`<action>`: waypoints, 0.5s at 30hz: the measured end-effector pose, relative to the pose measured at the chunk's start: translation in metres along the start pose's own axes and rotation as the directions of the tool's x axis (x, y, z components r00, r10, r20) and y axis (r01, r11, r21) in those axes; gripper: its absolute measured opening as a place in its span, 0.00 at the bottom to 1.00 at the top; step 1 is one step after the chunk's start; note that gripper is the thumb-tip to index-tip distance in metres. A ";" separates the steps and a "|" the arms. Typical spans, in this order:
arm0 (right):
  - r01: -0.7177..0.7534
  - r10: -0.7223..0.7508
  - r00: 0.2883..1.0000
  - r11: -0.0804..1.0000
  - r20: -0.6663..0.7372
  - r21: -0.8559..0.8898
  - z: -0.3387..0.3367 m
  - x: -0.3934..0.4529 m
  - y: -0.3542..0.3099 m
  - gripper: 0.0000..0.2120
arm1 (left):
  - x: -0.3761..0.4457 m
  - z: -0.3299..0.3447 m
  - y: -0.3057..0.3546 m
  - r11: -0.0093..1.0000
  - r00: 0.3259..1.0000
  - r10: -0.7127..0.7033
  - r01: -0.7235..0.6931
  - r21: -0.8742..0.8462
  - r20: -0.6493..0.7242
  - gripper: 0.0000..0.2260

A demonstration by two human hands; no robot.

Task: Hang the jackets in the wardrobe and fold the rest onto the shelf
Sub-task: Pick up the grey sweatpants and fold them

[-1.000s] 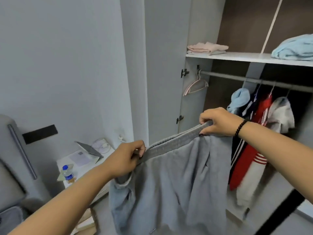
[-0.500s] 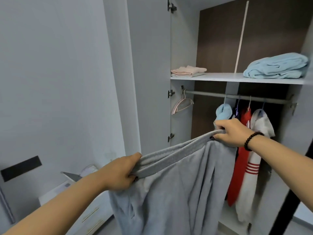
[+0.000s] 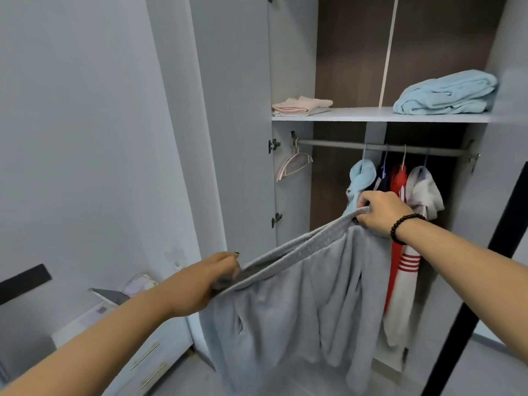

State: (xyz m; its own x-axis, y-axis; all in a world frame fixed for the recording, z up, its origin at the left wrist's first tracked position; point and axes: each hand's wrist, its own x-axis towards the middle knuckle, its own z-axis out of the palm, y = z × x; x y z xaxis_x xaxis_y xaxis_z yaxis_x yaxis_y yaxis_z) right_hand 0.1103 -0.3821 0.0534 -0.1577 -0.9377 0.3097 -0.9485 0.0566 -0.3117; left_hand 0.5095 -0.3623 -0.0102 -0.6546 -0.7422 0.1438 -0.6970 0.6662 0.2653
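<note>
Left hand (image 3: 200, 284) down at seven o'clock, fingers curled tight round the lower end of the waistband, thumb on top. Right hand (image 3: 381, 214) up at three o'clock, clenched on the other end, knuckles forward, dark bead bracelet (image 3: 403, 227) at the wrist. Between them, grey sweatpants (image 3: 297, 304) stretched taut along the band, slanting up from left to right, legs hanging loose toward six o'clock in front of the open wardrobe (image 3: 294, 67).

Just behind the right hand, four garments on the rail (image 3: 343, 144): pale blue jacket (image 3: 361, 178), a dark one barely showing, red jacket with white stripes (image 3: 398, 252), white jacket (image 3: 424, 190). Empty pink hanger (image 3: 293, 165) at the rail's left end, apart from the rest. Above, at twelve o'clock, white shelf (image 3: 360, 114) carrying folded pink clothes (image 3: 300, 105) at its left and a folded light-blue bundle (image 3: 445, 92) toward two o'clock. Low at eight o'clock, white drawer unit (image 3: 137, 364) against the wall.
</note>
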 end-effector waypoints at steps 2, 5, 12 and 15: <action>0.005 -0.006 1.000 0.998 -0.001 -0.060 0.003 0.000 -0.001 0.05 | 0.005 0.006 0.012 0.980 0.987 0.151 -0.157 0.120 0.056 0.16; 0.027 -0.023 0.999 0.990 0.028 -0.138 0.011 0.000 -0.005 0.11 | 0.012 0.014 0.017 0.977 0.990 0.118 -0.129 0.168 0.076 0.18; 0.019 -0.007 0.996 0.992 0.094 -0.125 0.030 0.002 -0.011 0.09 | -0.005 0.026 0.022 0.992 0.996 0.019 -0.008 0.128 -0.087 0.19; 0.009 0.001 0.995 0.996 0.105 -0.094 0.042 0.000 -0.012 0.04 | -0.009 0.027 0.016 0.986 0.994 -0.062 0.048 -0.158 -0.089 0.14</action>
State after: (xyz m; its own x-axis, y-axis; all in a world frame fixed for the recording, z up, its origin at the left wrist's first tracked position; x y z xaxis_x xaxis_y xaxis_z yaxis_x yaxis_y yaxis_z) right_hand 0.1327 -0.3973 0.0194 -0.1292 -0.9683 0.2137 -0.9715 0.0804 -0.2231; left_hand 0.4963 -0.3426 -0.0327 -0.5812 -0.7859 0.2112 -0.6726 0.6100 0.4190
